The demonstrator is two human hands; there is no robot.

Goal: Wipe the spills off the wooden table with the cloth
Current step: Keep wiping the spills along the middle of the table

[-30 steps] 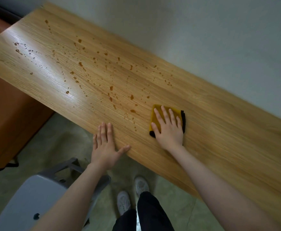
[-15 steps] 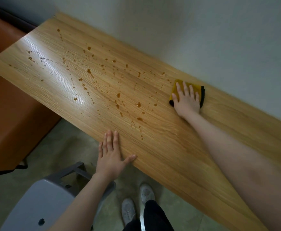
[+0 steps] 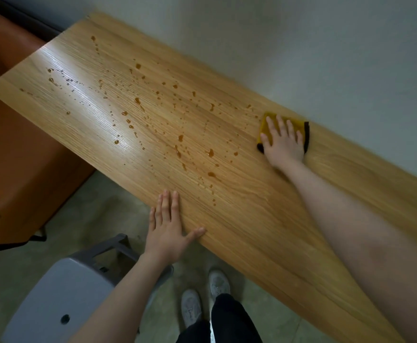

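A long wooden table [image 3: 264,219] runs from upper left to lower right against a pale wall. Brown spills [image 3: 177,134] lie scattered as drops across its left and middle part. A folded yellow cloth with a black edge [image 3: 302,127] lies flat near the table's far edge, just right of the drops. My right hand [image 3: 284,142] presses flat on the cloth, fingers spread, covering most of it. My left hand [image 3: 169,229] rests palm down on the near edge of the table, holding nothing.
A grey plastic stool [image 3: 61,293] stands on the floor at lower left, beside my left forearm. An orange-brown seat [image 3: 17,157] sits under the table's left end. My shoes [image 3: 202,298] show on the tiled floor below the table edge.
My right hand slid the cloth from near the table's front edge up to the far edge by the wall, then held there. My left hand stayed on the near edge.
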